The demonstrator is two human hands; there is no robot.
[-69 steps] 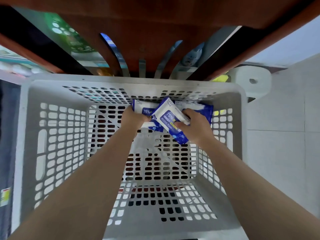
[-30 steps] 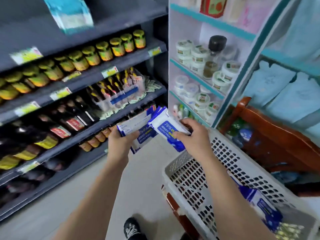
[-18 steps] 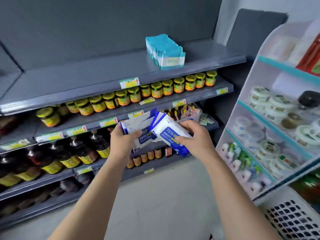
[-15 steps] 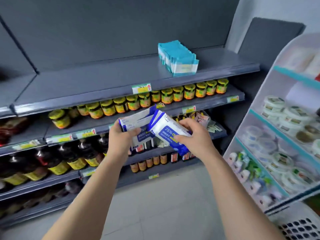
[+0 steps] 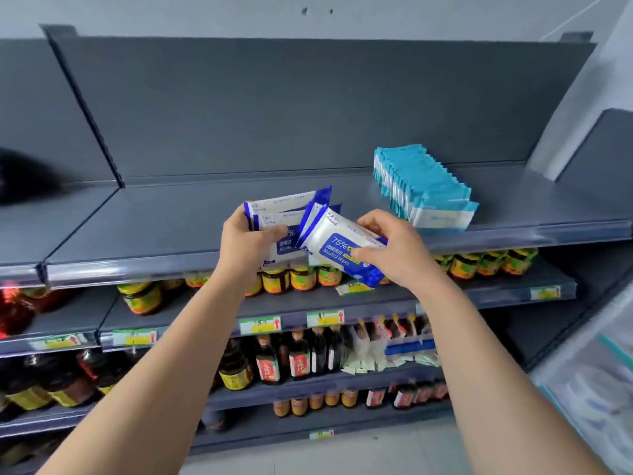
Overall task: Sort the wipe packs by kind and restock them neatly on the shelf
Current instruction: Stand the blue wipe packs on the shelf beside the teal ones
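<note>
My left hand (image 5: 248, 245) grips a small stack of blue-and-white alcohol wipe packs (image 5: 284, 209) by their left end. My right hand (image 5: 394, 250) holds one more blue-and-white alcohol wipe pack (image 5: 337, 246), tilted, overlapping the stack's right side. Both hands are in front of the edge of the grey top shelf (image 5: 164, 228). A neat row of teal-and-white wipe packs (image 5: 423, 186) stands on that shelf, to the right of my hands.
Below the top shelf are rows of yellow-lidded jars (image 5: 303, 277), then dark sauce bottles (image 5: 298, 358) and small sachets (image 5: 383, 363). A pale rack (image 5: 596, 382) stands at the right edge. The grey back panel (image 5: 308, 108) rises behind the shelf.
My view rose from the white basket to the shelves. Both hands lifted the blue packs from the basket up to the top shelf's front edge.
</note>
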